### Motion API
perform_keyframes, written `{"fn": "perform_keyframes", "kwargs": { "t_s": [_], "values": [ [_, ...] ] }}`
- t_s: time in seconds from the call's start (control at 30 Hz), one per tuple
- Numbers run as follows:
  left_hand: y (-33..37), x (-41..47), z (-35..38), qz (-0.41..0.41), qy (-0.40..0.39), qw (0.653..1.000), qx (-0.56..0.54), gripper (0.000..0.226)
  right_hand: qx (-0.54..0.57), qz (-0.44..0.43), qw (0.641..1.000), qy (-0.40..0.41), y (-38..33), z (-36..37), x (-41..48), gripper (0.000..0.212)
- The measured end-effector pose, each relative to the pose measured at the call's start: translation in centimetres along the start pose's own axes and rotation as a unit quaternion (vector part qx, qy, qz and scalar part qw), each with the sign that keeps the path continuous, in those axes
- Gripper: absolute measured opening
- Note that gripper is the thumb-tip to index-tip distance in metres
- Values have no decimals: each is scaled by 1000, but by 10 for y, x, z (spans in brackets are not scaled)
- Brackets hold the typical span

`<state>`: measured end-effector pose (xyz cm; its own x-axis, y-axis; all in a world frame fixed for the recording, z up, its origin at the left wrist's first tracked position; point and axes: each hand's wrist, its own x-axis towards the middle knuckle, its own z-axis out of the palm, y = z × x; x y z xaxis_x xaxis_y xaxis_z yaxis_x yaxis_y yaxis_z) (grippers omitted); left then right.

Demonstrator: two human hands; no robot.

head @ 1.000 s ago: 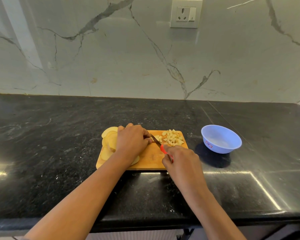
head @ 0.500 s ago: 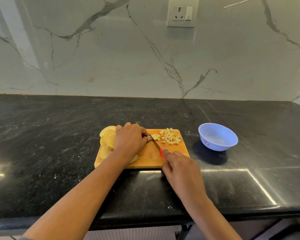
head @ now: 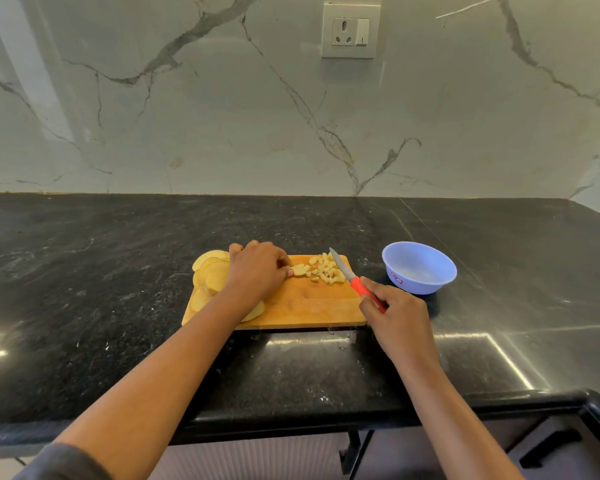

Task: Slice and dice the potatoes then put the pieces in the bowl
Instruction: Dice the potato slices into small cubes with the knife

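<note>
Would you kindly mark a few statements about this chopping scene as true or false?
1. The bowl holds diced potato. False: it is empty; the dice lie on the board.
2. The right hand holds a knife with a red handle. True.
3. The bowl stands left of the board. False: it stands to the board's right.
4. Potato slices lie at the board's left end. True.
5. The left hand is in the bowl. False: it is over the board, pinching a piece of potato.
</note>
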<state>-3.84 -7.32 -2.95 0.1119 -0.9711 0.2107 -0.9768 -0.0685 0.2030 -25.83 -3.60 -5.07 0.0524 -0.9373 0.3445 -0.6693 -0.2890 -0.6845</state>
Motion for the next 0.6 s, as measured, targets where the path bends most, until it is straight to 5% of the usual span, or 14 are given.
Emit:
{"fn": "perform_keyframes", "kwargs": {
  "t_s": [0.17, 0.6],
  "values": [
    [4, 2, 0, 6, -25, 998, -63, 11, 20, 27, 999, -7, 2, 0, 3, 37],
    [32, 1, -4, 49, -60, 967, -243, 33, 43, 51, 998, 4, 0, -4, 2, 35]
  ]
}}
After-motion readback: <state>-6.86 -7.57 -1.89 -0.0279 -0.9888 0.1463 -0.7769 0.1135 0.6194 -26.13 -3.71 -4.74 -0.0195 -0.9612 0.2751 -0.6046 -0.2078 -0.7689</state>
